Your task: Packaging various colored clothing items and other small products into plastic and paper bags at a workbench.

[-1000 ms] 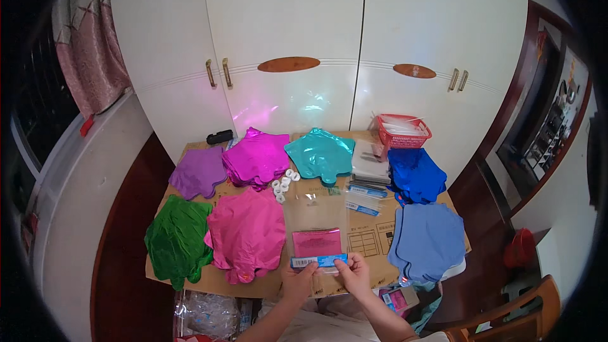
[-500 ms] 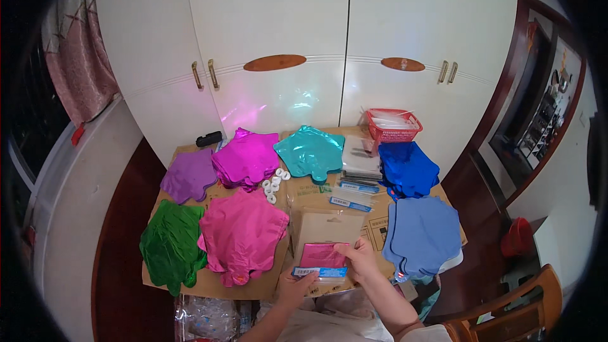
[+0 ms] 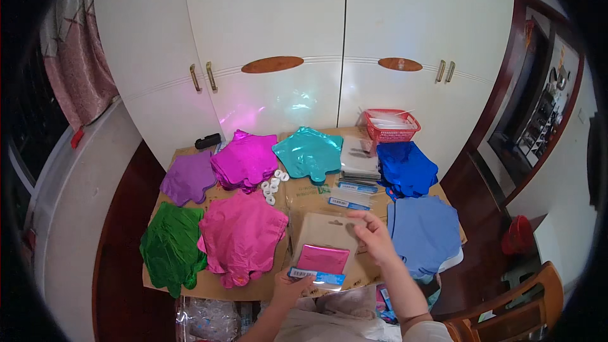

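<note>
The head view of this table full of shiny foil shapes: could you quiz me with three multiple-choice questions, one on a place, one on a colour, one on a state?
1. Where does the red plastic mesh basket sit?
A. far right corner of the table
B. beside the green foil pile
C. on the floor

2. What colour is the folded foil inside the clear flat packet?
A. green
B. magenta
C. blue

3. How is that packet held?
A. lying untouched
C. by one hand only
B. by both hands

Answers: 1 A, it stands by the cupboard doors. 2 B, magenta shows through the plastic. 3 B, the left hand grips the bottom edge and the right hand the top.
</note>
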`<state>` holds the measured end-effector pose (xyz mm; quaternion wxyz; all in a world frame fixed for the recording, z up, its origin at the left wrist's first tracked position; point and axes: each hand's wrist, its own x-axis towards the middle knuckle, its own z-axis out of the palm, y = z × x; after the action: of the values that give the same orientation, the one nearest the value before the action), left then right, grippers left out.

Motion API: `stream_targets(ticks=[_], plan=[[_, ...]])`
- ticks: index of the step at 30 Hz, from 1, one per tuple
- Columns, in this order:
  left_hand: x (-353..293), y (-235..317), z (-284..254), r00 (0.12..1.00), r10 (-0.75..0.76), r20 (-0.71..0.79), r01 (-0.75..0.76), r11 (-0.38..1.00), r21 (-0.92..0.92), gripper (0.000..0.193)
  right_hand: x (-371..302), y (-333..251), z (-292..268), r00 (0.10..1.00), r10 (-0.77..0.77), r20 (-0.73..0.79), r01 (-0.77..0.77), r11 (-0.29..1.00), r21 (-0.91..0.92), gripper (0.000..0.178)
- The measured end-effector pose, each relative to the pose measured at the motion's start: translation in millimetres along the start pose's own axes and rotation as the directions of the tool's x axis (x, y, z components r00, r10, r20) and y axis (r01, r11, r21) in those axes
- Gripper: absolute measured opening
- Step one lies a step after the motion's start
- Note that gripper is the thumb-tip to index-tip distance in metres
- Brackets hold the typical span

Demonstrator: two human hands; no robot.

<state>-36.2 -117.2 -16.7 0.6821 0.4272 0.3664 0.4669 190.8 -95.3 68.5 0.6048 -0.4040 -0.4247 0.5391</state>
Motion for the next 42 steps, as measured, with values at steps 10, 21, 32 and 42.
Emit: stream_targets(ticks=[10,21,32,42], plan=[[-4,21,-22,0.993,-0.114,0.042,0.108,0.987,0.122,0.021,11,-58,-19,0.927,0.245,0.283,-0.051,0.831,-0.554,0.016],[4,12,-39,0.997,0.022,0.068,-0.008,0.980,-0.201,0.024,8,-55,-23,0.807,0.389,0.443,-0.232,0.900,-0.368,0.015],[5,27,-35,0.996,0.084,0.027,-0.077,0.975,-0.207,0.021,7,-46,-19,0.844,0.389,0.370,-0.296,0.912,-0.283,0.013],[0,35,-28,0.988,0.153,-0.032,-0.155,0.985,-0.073,0.020,2,-38,0,0.973,0.137,0.186,0.011,0.778,-0.629,0.013]])
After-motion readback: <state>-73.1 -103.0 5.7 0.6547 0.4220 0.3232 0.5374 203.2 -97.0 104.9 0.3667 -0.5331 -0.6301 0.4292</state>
